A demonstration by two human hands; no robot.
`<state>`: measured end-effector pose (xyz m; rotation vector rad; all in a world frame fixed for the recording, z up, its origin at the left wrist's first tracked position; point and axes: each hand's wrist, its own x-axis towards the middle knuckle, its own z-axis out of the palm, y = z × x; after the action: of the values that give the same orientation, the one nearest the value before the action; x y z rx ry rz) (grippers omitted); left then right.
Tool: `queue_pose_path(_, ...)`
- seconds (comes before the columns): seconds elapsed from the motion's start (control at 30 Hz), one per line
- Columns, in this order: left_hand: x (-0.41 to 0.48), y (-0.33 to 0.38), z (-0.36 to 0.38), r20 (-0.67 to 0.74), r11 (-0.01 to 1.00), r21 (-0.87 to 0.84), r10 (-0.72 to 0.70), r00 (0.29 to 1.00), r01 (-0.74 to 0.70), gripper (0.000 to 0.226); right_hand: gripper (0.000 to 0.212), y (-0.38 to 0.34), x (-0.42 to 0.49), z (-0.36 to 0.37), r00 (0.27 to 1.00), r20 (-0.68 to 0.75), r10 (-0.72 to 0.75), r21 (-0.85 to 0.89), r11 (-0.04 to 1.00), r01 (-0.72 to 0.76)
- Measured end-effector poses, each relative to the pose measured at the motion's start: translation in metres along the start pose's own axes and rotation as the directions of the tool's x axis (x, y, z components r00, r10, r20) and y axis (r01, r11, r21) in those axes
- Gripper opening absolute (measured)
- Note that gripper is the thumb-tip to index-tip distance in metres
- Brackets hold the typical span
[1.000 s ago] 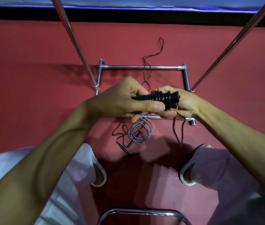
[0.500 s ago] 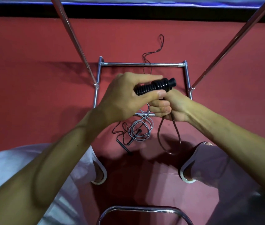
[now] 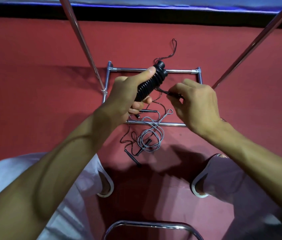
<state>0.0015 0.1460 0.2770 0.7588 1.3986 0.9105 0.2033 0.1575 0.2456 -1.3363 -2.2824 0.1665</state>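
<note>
Okay, left hand (image 3: 124, 94) grips the ribbed black grip (image 3: 149, 84), with the fingers wrapped under it and the thumb laid flat along its top. The grip is tilted and its far end points away and to the right. Two round caps show at that end, and I cannot tell whether it is one piece or two held together. The grip is up in the air, over the far left part of the chrome frame (image 3: 133, 68) that stands on the red floor (image 3: 33, 84). The right hand (image 3: 195, 103) is just beside it to the right, fingertips pinched narrow on the dark cord (image 3: 161, 90). The cord runs short from the grip's near side to those fingers, and the hand is not touching the grip. More thin cord trails down from the hands and loops on the floor up toward the far edge. A grey cord coil (image 3: 151, 135) lies on the floor across the frame's near bar, tangled with slim black handles (image 3: 129, 155) and another thin dark line. White trouser knees (image 3: 78, 179) are at the near left and near right, and shadow covers the floor between them. Two slanted chrome poles (image 3: 83, 42) run up from the frame's sides to the far edge. A curved chrome tube (image 3: 147, 224) sits at the near edge.
</note>
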Motion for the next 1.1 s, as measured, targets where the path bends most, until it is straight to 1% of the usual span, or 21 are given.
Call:
queue_pose_path(0.07,0.001,0.000,0.000,-0.004,1.000,0.006,-0.010,1.000,0.010,0.047,0.019,0.006,0.005,-0.004,0.994,0.108,0.022,0.075,0.997,-0.030)
queue_pose_path(0.1,0.001,0.000,0.000,-0.005,1.000,0.008,-0.002,1.000,0.002,0.047,0.023,0.006,0.009,-0.006,0.971,0.217,0.103,0.232,0.960,-0.154)
queue_pose_path(0.13,0.000,0.000,0.001,-0.011,1.000,0.022,0.017,1.000,-0.017,0.045,0.025,0.004,0.013,-0.009,0.902,0.377,0.208,0.426,0.826,-0.369)
queue_pose_path(0.17,-0.001,0.000,0.003,-0.022,0.998,0.051,0.045,0.999,-0.044,0.044,0.024,-0.001,0.016,-0.011,0.767,0.581,0.273,0.553,0.559,-0.618)
queue_pose_path(0.2,-0.002,-0.001,0.004,-0.036,0.992,0.089,0.088,0.995,-0.085,0.042,0.020,-0.005,0.017,-0.014,0.594,0.760,0.261,0.540,0.255,-0.802)
queue_pose_path(0.23,-0.002,-0.002,0.006,-0.051,0.982,0.124,0.150,0.987,-0.143,0.040,0.017,-0.007,0.017,-0.016,0.462,0.864,0.198,0.467,0.022,-0.884)
queue_pose_path(0.27,-0.002,-0.003,0.008,-0.066,0.962,0.163,0.232,0.970,-0.219,0.038,0.016,-0.007,0.016,-0.016,0.406,0.904,0.136,0.422,-0.123,-0.898)
queue_pose_path(0.3,-0.001,-0.005,0.009,-0.080,0.929,0.219,0.323,0.943,-0.299,0.036,0.016,-0.008,0.016,-0.014,0.414,0.905,0.098,0.425,-0.186,-0.886)
queue_pose_path(0.33,0.000,-0.007,0.010,-0.087,0.887,0.282,0.402,0.911,-0.364,0.033,0.017,-0.009,0.015,-0.013,0.452,0.888,0.091,0.461,-0.175,-0.870)
queue_pose_path(0.4,0.002,-0.009,0.010,-0.089,0.830,0.369,0.479,0.873,-0.418,0.030,0.020,-0.010,0.012,-0.008,0.569,0.809,0.150,0.573,0.021,-0.819)
queue_pose_path(0.47,0.004,-0.012,0.008,-0.105,0.823,0.399,0.478,0.872,-0.404,0.031,0.022,-0.009,0.010,-0.008,0.716,0.673,0.186,0.642,0.333,-0.690)
queue_pose_path(0.5,0.004,-0.013,0.007,-0.111,0.826,0.399,0.475,0.873,-0.399,0.031,0.020,-0.008,0.010,-0.009,0.790,0.587,0.177,0.618,0.533,-0.578)
queue_pose_path(0.57,0.003,-0.012,0.005,-0.122,0.828,0.394,0.478,0.870,-0.400,0.033,0.018,-0.006,0.011,-0.012,0.901,0.426,0.079,0.415,0.868,-0.272)
queue_pose_path(0.63,0.004,-0.010,0.003,-0.135,0.823,0.397,0.490,0.861,-0.406,0.038,0.017,-0.004,0.009,-0.010,0.935,0.355,0.025,0.171,0.981,-0.091)
queue_pose_path(0.7,0.005,-0.010,0.004,-0.142,0.808,0.430,0.501,0.854,-0.402,0.041,0.020,-0.004,0.007,-0.009,0.928,0.370,0.051,0.018,0.998,-0.062)
queue_pose_path(0.77,0.002,-0.011,0.008,-0.129,0.776,0.496,0.510,0.851,-0.390,0.044,0.026,-0.007,0.006,-0.008,0.881,0.457,0.127,0.055,0.984,-0.170)
queue_pose_path(0.8,-0.001,-0.012,0.010,-0.113,0.744,0.552,0.516,0.849,-0.378,0.044,0.027,-0.010,0.008,-0.008,0.825,0.529,0.199,0.175,0.926,-0.336)
queue_pose_path(0.87,-0.005,-0.017,0.013,-0.088,0.640,0.701,0.516,0.852,-0.315,0.040,0.030,-0.016,0.011,-0.013,0.644,0.717,0.265,0.351,0.662,-0.663)
queue_pose_path(0.9,-0.007,-0.020,0.015,-0.083,0.579,0.770,0.506,0.858,-0.267,0.038,0.032,-0.018,0.012,-0.016,0.581,0.776,0.246,0.375,0.561,-0.738)
queue_pose_path(1.0,-0.009,-0.024,0.020,-0.004,0.400,0.890,0.487,0.874,-0.218,0.034,0.035,-0.017,0.015,-0.021,0.524,0.832,0.180,0.396,0.469,-0.790)
queue_pose_path(1.1,-0.010,-0.026,0.021,0.180,0.253,0.911,0.466,0.867,-0.325,0.029,0.036,-0.013,0.015,-0.028,0.458,0.876,0.153,0.372,0.391,-0.842)
